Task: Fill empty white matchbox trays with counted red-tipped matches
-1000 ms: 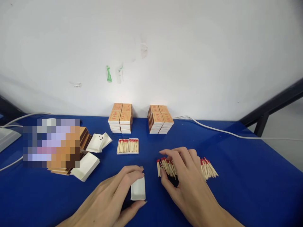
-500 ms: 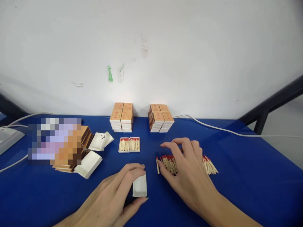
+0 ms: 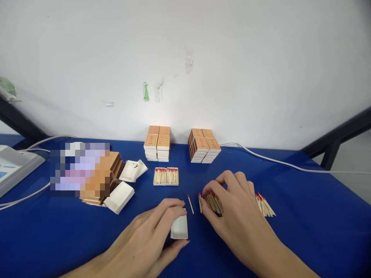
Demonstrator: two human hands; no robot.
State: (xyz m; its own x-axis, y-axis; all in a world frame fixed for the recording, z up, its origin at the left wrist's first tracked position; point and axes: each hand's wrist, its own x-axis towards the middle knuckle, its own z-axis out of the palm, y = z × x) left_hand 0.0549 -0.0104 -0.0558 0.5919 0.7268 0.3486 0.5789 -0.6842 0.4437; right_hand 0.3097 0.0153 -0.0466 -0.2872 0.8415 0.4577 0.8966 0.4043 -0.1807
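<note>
An empty-looking white matchbox tray (image 3: 179, 227) lies on the blue table, gripped by my left hand (image 3: 162, 227) with fingertips at its far end and thumb at its near end. My right hand (image 3: 232, 204) curls over a row of red-tipped matches (image 3: 213, 204), thumb and index finger closed on some at the row's left end. The palm hides the middle of that row; more matches (image 3: 264, 204) show past its right side. One loose match (image 3: 190, 204) lies between the tray and my right hand.
Beyond my hands sit two trays filled with matches (image 3: 166, 177). Two blocks of stacked matchboxes, left (image 3: 157, 143) and right (image 3: 204, 145), stand by the wall. At left are white trays (image 3: 119, 197), brown sleeves (image 3: 114, 162), a blurred patch and a white device (image 3: 20, 170) with cables.
My right index finger has come down toward the thumb, onto the matches. A single match now lies apart, left of the row. My left hand keeps its hold; the view has shifted slightly left.
</note>
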